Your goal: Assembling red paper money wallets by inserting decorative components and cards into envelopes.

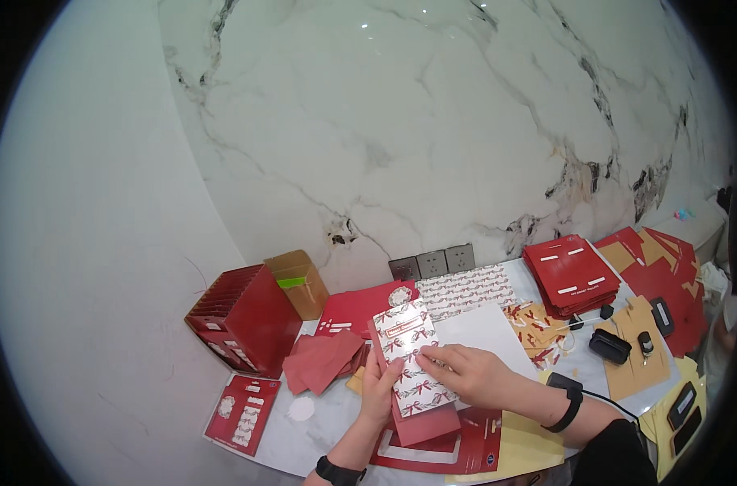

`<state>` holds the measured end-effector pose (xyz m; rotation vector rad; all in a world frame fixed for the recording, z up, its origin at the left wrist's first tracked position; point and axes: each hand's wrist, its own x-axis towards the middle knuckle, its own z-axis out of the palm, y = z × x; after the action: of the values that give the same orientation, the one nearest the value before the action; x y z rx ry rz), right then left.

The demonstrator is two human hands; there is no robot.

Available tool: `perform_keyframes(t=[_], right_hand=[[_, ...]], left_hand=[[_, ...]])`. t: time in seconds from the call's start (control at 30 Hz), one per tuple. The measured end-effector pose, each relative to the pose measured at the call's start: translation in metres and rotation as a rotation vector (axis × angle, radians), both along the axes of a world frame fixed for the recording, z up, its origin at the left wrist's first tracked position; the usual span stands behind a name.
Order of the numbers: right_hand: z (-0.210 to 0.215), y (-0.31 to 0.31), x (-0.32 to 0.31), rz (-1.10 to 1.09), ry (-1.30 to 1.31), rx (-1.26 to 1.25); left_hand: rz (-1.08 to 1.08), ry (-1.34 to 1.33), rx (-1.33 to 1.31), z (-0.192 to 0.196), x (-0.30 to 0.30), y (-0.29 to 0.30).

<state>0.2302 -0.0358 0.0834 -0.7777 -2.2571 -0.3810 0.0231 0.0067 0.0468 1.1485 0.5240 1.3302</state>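
1. The patterned card (407,356) is held above the front of the tabletop (286,441), with a pink sheet (429,429) showing below its lower edge.
2. The left hand (375,390) grips the card's left side, thumb on the face. The right hand (475,377) lays its fingertips on the face from the right — whether it also pinches, I cannot tell.
3. To handle it well, I'd keep the card flat, support it from beneath, press lightly and evenly so the paper doesn't crease, and keep its edges square with the pink sheet.
4. Counted: one card in hand, one white disc (302,408), one red file box (255,324) and one brown box (310,296) beside it.
5. Farther out: one patterned sheet (465,290), two phones (681,405), three socket panels (431,263). The red stack (571,271) and pink-red pieces (324,360) overlap — too many hidden layers to count.
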Motion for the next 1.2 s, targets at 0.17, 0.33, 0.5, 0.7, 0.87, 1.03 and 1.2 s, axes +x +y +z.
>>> perform_keyframes(t=[0.17, 0.33, 0.5, 0.7, 0.87, 1.03, 1.2], right_hand=[[0.0, -0.002, -0.002, -0.013, 0.408, -0.328], [-0.003, -0.004, -0.006, -0.018, 0.535, -0.562], [-0.014, -0.004, -0.01, 0.016, 0.492, -0.696], [-0.031, 0.008, -0.01, -0.007, 0.425, -0.814], [-0.03, 0.006, -0.011, -0.043, 0.28, -0.899], [-0.025, 0.0, -0.015, -0.016, 0.385, -0.886], [-0.028, 0.001, -0.012, -0.027, 0.301, -0.931]], left_hand=[[-0.002, -0.072, 0.037, -0.015, -0.001, 0.004], [0.076, -0.105, 0.174, -0.003, 0.01, -0.011], [0.045, 0.001, 0.295, -0.005, -0.001, -0.008], [0.04, 0.064, 0.341, -0.002, -0.002, -0.006], [0.082, 0.053, 0.327, -0.035, -0.008, 0.003], [0.121, 0.012, 0.491, -0.013, -0.004, 0.002], [0.227, 0.316, 0.642, 0.02, -0.018, 0.01]])
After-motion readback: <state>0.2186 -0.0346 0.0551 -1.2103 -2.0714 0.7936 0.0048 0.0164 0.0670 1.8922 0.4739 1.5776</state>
